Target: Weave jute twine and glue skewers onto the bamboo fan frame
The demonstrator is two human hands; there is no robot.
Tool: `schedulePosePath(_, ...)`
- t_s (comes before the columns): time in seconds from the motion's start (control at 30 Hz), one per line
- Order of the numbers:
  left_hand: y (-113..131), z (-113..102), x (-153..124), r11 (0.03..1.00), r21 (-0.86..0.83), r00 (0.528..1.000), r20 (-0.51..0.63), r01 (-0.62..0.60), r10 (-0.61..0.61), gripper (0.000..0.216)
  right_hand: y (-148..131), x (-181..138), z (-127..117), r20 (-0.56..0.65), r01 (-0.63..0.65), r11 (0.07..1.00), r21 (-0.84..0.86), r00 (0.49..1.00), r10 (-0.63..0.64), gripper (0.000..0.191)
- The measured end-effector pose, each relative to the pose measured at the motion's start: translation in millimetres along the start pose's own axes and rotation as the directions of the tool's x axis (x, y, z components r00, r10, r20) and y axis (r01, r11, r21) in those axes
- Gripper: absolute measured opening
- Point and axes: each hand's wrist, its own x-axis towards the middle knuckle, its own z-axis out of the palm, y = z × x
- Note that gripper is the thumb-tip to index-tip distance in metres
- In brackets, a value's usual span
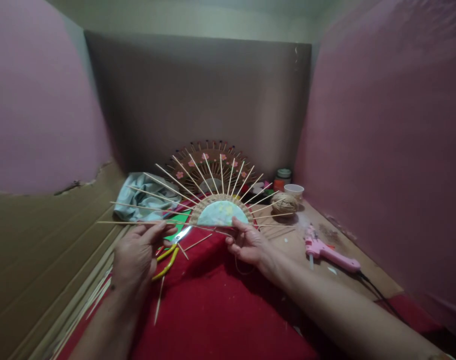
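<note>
A half-round piece point(222, 212) with a pale blue-green face and a woven twine rim is held up in front of me, thin wooden sticks point(168, 179) fanning out from its curved edge. My right hand point(250, 244) is closed on its lower right edge, thumb on the face, with a loose strand of twine point(243, 272) hanging below. At the left, my left hand point(136, 250) pinches the lowest stick point(117, 222). Scissors with yellow handles point(168, 265) lie beside the left hand, and cut stick pieces point(200, 242) are scattered near them.
A red cloth point(213, 315) covers much of the table. To the right lie a pink glue gun point(329, 254), a ball of twine point(284, 204), a white cup point(294, 190) and a jar point(283, 174). A decorated fan point(213, 162) stands behind; crumpled pale fabric point(145, 195) sits at left.
</note>
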Motion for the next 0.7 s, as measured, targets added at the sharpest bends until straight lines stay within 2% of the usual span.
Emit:
schedulePosePath(0.1, -2, -8, 5, 1.000, 0.002, 1.000, -0.001, -0.002, 0.002, 0.014, 3, -24, 7, -0.016, -0.035, 0.985, -0.171, 0.999, 0.033, 0.015)
schedulePosePath(0.17, -4, -13, 9, 1.000, 0.009, 1.000, -0.023, 0.011, -0.011, 0.013, -4, -55, 7, -0.033, 0.024, 0.946, -0.324, 0.999, -0.036, 0.007)
schedulePosePath(0.2, -6, -16, 10, 1.000, 0.017, 0.999, -0.034, 0.016, -0.016, 0.014, -11, -72, 4, -0.044, 0.092, 0.898, -0.430, 0.991, -0.123, 0.007)
schedulePosePath(0.23, -7, -18, 12, 1.000, 0.021, 0.999, -0.043, 0.017, -0.016, 0.014, -19, -91, -3, 0.002, 0.255, 0.632, -0.732, 0.928, -0.372, 0.011)
schedulePosePath(0.27, -8, -19, 14, 1.000, 0.022, 0.999, -0.048, 0.015, -0.014, 0.015, -28, -108, -14, 0.103, 0.304, 0.281, -0.910, 0.825, -0.555, 0.016)
schedulePosePath(0.3, -9, -21, 15, 1.000, 0.020, 0.999, -0.051, 0.012, -0.011, 0.017, -37, -124, -29, 0.164, 0.218, 0.001, -0.976, 0.735, -0.658, 0.022)
schedulePosePath(0.33, -10, -21, 16, 1.000, 0.018, 0.999, -0.053, 0.011, -0.010, 0.018, -46, -138, -47, 0.182, 0.058, -0.195, -0.979, 0.678, -0.712, 0.026)
schedulePosePath(0.37, -12, -22, 17, 1.000, 0.016, 0.998, -0.054, 0.010, -0.009, 0.018, -54, -149, -66, 0.145, -0.122, -0.304, -0.945, 0.677, -0.721, 0.031)
schedulePosePath(0.4, -12, -22, 18, 1.000, 0.014, 0.998, -0.055, 0.011, -0.010, 0.019, -60, -158, -86, 0.080, -0.274, -0.357, -0.893, 0.684, -0.725, 0.038)
schedulePosePath(0.43, -13, -22, 19, 1.000, 0.011, 0.998, -0.057, 0.016, -0.015, 0.019, -65, -164, -106, 0.010, -0.366, -0.359, -0.858, 0.689, -0.725, 0.043)
schedulePosePath(0.5, -13, -21, 18, 1.000, 0.002, 0.998, -0.060, 0.029, -0.029, 0.019, -70, -171, -137, 0.000, -0.315, -0.377, -0.871, 0.767, -0.641, 0.050)
schedulePosePath(0.57, -12, -21, 17, 1.000, -0.012, 0.997, -0.069, 0.029, -0.029, 0.018, -72, -174, -154, -0.017, -0.289, -0.343, -0.894, 0.786, -0.618, 0.049)
schedulePosePath(0.63, -11, -21, 15, 1.000, -0.019, 0.996, -0.084, 0.011, -0.012, 0.016, -74, -176, -162, -0.097, -0.353, -0.282, -0.892, 0.760, -0.642, 0.040)
schedulePosePath(0.7, -11, -21, 13, 1.000, -0.023, 0.996, -0.088, -0.002, 0.000, 0.014, -78, -178, -165, -0.071, -0.369, -0.295, -0.882, 0.721, -0.689, 0.028)
